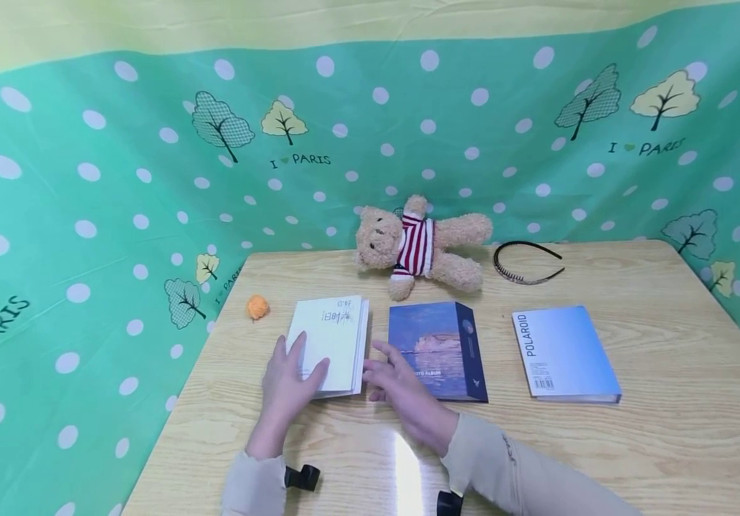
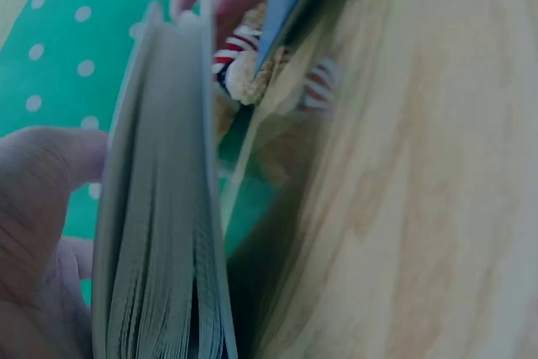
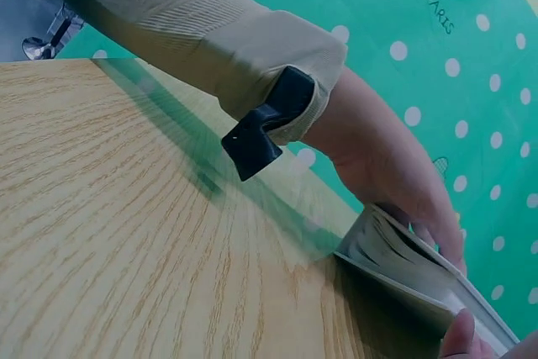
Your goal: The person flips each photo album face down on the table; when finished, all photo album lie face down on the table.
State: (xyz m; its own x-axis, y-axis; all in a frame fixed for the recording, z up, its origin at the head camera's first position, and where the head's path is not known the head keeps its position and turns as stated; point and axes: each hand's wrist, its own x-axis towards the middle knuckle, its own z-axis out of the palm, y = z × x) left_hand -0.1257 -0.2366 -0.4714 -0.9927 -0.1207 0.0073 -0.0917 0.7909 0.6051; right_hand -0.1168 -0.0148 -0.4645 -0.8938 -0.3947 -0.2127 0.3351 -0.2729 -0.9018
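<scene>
In the head view a white book (image 1: 334,337) with dark lettering lies at the left middle of the table. Its page block (image 2: 160,199) faces the left wrist camera between two stiff covers. Spread fingers of my left hand (image 1: 290,376) rest on the top cover. At the book's right edge my right hand (image 1: 402,387) pinches the cover edge; its fingertips (image 3: 461,334) also show at the right wrist view's lower right. A blue photo album (image 1: 431,344) with a seascape picture lies just beyond the right hand, partly hidden by it.
A light-blue Polaroid album (image 1: 563,351) lies further right. Along the back are a teddy bear (image 1: 415,247) in a striped top and a black headband (image 1: 521,279). A small orange crumpled object (image 1: 257,307) sits at the left. A dotted green cloth (image 1: 357,122) hangs behind the table.
</scene>
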